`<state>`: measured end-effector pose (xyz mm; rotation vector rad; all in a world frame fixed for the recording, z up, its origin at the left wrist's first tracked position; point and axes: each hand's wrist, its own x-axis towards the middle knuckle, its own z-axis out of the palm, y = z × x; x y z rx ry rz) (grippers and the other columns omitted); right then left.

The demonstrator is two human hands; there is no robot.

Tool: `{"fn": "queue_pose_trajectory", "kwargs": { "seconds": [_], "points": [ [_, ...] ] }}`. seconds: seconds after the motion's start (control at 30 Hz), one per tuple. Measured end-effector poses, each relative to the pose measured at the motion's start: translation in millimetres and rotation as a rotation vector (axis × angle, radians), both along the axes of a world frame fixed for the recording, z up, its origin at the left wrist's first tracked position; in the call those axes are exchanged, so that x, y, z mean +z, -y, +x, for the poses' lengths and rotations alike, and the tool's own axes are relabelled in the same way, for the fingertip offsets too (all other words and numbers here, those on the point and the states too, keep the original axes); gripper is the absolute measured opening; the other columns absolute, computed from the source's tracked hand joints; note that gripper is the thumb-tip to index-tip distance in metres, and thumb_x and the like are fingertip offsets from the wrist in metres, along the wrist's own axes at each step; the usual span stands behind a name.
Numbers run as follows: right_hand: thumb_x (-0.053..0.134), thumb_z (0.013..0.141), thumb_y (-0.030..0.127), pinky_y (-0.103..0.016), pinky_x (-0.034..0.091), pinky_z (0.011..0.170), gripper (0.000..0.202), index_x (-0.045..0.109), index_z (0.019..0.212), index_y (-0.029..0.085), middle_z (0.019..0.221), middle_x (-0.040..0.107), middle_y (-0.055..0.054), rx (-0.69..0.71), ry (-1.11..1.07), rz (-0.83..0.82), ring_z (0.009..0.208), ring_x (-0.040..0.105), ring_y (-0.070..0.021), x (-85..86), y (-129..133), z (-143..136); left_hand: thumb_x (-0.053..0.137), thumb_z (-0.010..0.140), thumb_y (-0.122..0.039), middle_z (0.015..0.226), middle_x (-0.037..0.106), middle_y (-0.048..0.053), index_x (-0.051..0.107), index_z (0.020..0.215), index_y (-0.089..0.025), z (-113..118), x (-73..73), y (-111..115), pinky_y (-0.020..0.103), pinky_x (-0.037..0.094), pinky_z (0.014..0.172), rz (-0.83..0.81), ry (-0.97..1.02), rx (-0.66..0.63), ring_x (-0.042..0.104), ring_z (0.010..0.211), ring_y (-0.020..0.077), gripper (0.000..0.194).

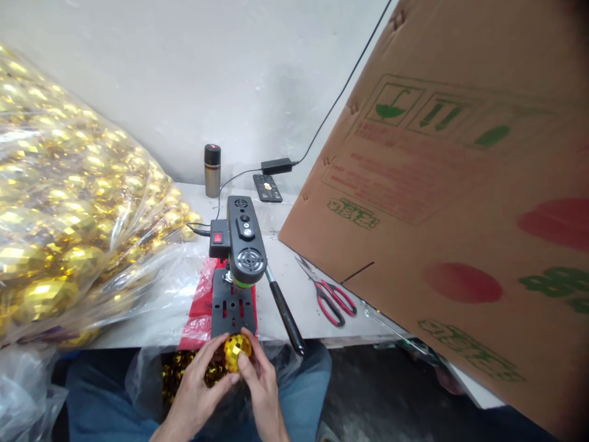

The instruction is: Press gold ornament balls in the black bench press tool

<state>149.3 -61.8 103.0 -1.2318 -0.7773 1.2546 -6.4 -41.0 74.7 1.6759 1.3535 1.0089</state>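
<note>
The gold faceted ball sits pinched between both sets of fingers, right at the near edge of the bench. The left hand cups it from the side, fingers closed around its lower half; the right hand clamps in from the other side, thumb pressed on the front. Just beyond the fingertips stands the small black press on its slotted base, its black-handled lever angling down beside the right fingers. Below the hands, a clear bag of gold pieces lies on the lap. Past the right fingers lie red-handled scissors; far off the left fingers, a big bag of gold balls.
</note>
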Motion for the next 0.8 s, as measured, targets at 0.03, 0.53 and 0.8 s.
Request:
{"fn": "queue_pose_trajectory", "kwargs": {
  "seconds": [0.03, 0.53, 0.8],
  "points": [
    [0.076, 0.086, 0.063, -0.036, 0.06, 0.104, 0.061, 0.074, 0.133, 0.025, 0.135, 0.075, -0.008, 0.024, -0.008, -0.046, 0.124, 0.073, -0.0273, 3.7, -1, 2, 0.076, 0.086, -0.055, 0.132, 0.078, 0.011, 0.073, 0.131, -0.028, 2, 0.0, 1, 0.042, 0.065, 0.099, -0.01, 0.006, 0.012, 0.077, 0.118, 0.0319, 0.053],
    [0.063, 0.076, 0.09, -0.046, 0.036, 0.128, 0.094, 0.064, 0.145, 0.025, 0.158, 0.056, -0.008, 0.127, -0.055, -0.223, 0.153, 0.047, -0.0305, 8.8, -2, 9, 0.074, 0.083, -0.064, 0.138, 0.074, 0.014, 0.075, 0.13, -0.023, 1, 1.4, 0, 0.046, 0.058, 0.109, -0.188, 0.104, 0.039, 0.073, 0.124, 0.0333, 0.063],
    [0.08, 0.073, 0.075, -0.041, 0.058, 0.108, 0.079, 0.074, 0.131, 0.022, 0.137, 0.073, -0.011, 0.093, -0.085, -0.156, 0.128, 0.07, -0.0302, 11.1, -3, 8, 0.069, 0.084, -0.072, 0.14, 0.073, 0.014, 0.075, 0.131, -0.02, -1, 6.2, -1, 0.048, 0.054, 0.114, -0.321, 0.158, -0.021, 0.069, 0.131, 0.0355, 0.07]
  ]
}}
